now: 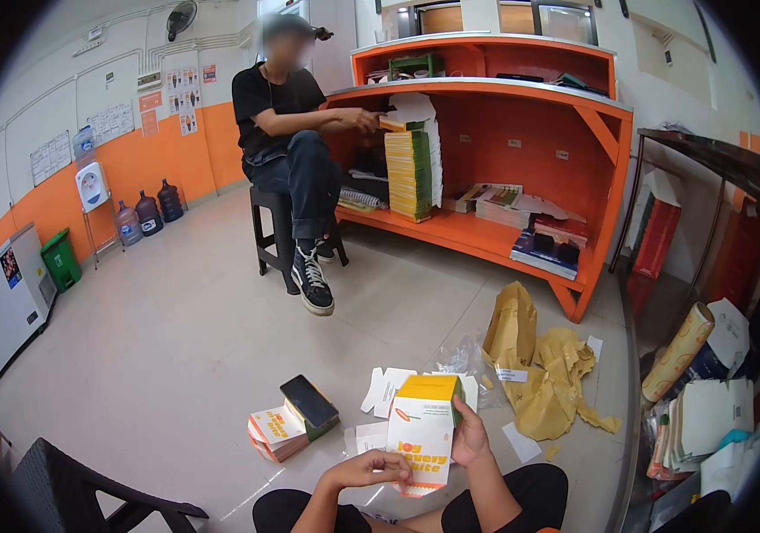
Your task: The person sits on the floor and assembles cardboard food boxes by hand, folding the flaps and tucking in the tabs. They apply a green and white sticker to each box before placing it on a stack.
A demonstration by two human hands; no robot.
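A paper food carton (422, 435), white and yellow with "Joy in every bite" printed in orange and yellow, is held up in front of my lap. My right hand (470, 433) grips its right side, thumb at the front and the other fingers mostly hidden behind. At the lower left edge, my left hand (374, 469) has its fingers curled against the carton. On the floor to the left lies a stack of similar cartons (275, 428), with a black phone (310, 401) resting on it. White flat carton pieces (386, 388) lie just behind the held carton.
Crumpled brown paper (550, 382) and clear plastic (461, 355) lie to the right. A seated person (284, 115) reaches toward a tall carton stack (408, 173) in the orange shelf (504, 235). A black chair (69, 489) stands at lower left; folders (713, 417) crowd the right side.
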